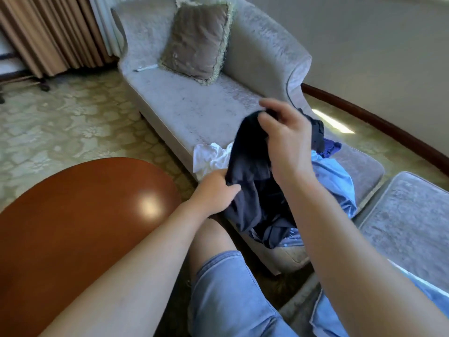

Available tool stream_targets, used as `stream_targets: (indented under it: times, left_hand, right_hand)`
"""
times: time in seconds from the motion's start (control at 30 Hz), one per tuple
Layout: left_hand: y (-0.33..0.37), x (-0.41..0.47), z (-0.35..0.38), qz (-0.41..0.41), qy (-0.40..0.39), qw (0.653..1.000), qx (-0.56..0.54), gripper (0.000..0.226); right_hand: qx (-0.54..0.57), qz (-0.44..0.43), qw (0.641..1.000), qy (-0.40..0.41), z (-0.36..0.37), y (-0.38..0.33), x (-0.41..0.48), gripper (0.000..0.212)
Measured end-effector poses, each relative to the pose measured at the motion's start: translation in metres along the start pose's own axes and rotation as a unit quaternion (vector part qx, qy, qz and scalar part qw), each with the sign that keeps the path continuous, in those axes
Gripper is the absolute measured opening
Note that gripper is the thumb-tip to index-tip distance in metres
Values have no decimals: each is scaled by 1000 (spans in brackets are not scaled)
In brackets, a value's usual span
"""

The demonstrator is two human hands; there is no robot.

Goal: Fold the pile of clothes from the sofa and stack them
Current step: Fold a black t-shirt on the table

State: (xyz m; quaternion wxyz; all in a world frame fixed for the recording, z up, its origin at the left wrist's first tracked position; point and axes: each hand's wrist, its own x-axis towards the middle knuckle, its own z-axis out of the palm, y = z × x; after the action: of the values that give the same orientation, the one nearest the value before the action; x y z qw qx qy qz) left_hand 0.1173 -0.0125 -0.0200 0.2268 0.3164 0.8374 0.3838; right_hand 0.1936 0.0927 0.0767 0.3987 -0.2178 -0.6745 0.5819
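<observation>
Dark garment: left hand, right hand

a home living room: grey sofa, cushion, patterned carpet, curtains.

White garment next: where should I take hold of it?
Probably the crumpled left edge of the white garment, coming from the left: that part lies exposed on the sofa, while its right side is hidden behind the dark garment.
</observation>
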Motion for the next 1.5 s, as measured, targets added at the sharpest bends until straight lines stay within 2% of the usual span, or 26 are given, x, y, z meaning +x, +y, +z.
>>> stream_targets:
  times: [0.1,0.2,0.3,0.43,0.53,0.67,0.87,0.93,1.0,1.03,1.1,1.17,1.2,1.23,1.27,1.37,1.5]
  left_hand:
    - [-2,-11,-47,-31,129,989,-71,16]
    - [6,-31,-120,-22,253,947,-199,12]
    - [21,-73,-205,29,320,891,-320,20]
    - [37,-155,-294,98,402,828,-378,35]
    - [22,-202,-328,109,459,800,-372,23]
    - [-22,-232,-336,32,499,806,-315,20]
    - [-66,-231,-330,-68,460,838,-287,17]
    - [-70,-225,-328,-85,433,852,-282,16]
    - [-72,-217,-325,-99,399,868,-278,17]
    - [-72,-212,-324,-103,376,881,-270,21]
    - [-74,-199,-319,-117,318,912,-229,37]
    - [-77,-188,-313,-152,258,936,-183,61]
    - [-79,-183,-310,-171,233,944,-160,71]
    - [-81,-180,-306,-185,216,949,-136,78]
    - [-82,-179,-302,-191,207,952,-117,81]
    - [-86,-183,-294,-175,230,951,-113,76]
    - [-100,-190,-285,-145,277,940,-136,70]
  right_hand:
    - [29,-54,998,-15,42,-41,29,26]
    - [50,-100,993,-36,90,-82,49,27]
    - [72,-136,985,-78,137,-132,50,30]
    - [106,-178,965,-161,191,-191,29,34]
    - [102,-165,959,-208,232,-203,11,31]
    - [53,-79,962,-257,277,-168,-5,26]
    - [26,56,958,-280,296,-95,-12,35]
    - [14,69,962,-264,293,-85,-9,32]
    - [-48,30,963,-262,289,-77,-12,28]
    - [-104,-16,955,-279,286,-76,-19,35]
    - [-159,-112,909,-369,282,-74,-46,62]
    - [-144,-127,836,-515,283,-71,-78,83]
    - [-142,-123,799,-571,284,-68,-91,87]
    - [-148,-123,776,-601,286,-63,-99,85]
    - [-148,-130,770,-607,287,-57,-102,78]
    - [-97,-122,792,-590,288,-45,-104,38]
    - [-81,-130,810,-566,286,-44,-106,18]
